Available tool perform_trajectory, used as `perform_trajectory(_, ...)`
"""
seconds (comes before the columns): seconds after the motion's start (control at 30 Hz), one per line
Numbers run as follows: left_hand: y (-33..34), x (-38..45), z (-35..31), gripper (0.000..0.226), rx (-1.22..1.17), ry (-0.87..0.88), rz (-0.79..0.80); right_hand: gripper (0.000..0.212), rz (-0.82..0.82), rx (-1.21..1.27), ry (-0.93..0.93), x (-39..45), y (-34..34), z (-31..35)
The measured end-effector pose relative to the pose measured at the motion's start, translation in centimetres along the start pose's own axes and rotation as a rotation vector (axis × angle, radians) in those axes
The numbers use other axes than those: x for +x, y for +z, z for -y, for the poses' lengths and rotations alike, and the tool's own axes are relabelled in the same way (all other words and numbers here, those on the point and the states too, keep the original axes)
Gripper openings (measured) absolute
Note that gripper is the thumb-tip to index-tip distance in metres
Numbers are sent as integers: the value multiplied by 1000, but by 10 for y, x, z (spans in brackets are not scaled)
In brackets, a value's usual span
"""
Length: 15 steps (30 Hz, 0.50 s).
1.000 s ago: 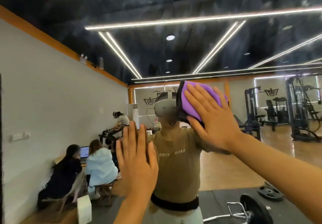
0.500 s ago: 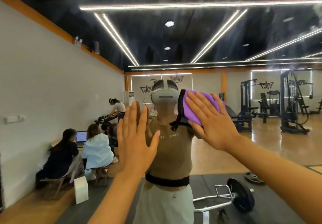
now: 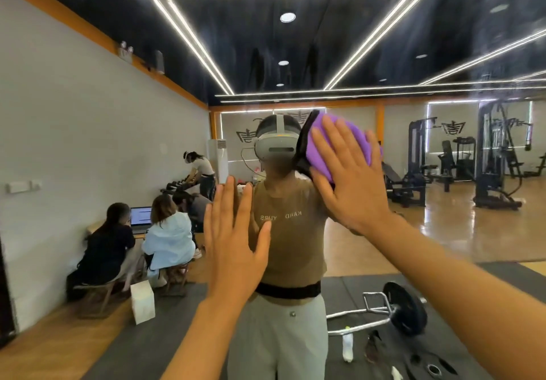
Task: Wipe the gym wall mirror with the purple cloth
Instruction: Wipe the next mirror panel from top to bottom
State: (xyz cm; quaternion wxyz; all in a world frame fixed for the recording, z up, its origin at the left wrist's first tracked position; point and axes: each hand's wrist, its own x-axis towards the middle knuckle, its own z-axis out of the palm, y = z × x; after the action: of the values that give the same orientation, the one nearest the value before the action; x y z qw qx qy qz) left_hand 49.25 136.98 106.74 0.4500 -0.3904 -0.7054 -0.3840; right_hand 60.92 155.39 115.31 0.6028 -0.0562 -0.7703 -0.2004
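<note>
Purple cloth (image 3: 325, 155) bunched, black-edged, under flat right hand (image 3: 351, 184).

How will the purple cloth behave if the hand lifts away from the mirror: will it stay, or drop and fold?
The purple cloth looks soft and bunched, so it is probably floppy and light. Only the flat right hand presses it to the mirror, so it would likely fall. Its fuzzy surface probably drags on glass rather than slipping.
</note>
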Motion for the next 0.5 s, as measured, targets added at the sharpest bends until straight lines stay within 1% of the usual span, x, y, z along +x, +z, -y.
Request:
perform_trajectory(0.13,1,-8,3,71,-33,-14,-5,61,115,-18,-150,-91,12,28)
perform_trajectory(0.23,-1,-19,6,72,-43,-45,6,64,176,-49,-239,-135,20,41)
perform_trajectory(0.33,-3,-28,11,74,-43,-62,30,60,214,-79,-291,-138,19,35)
perform_trajectory(0.43,-8,-32,17,75,-21,-61,46,60,245,-87,-361,-116,12,21)
perform_trajectory(0.5,-10,-33,19,74,-21,-72,51,61,246,-58,-325,-88,7,13)
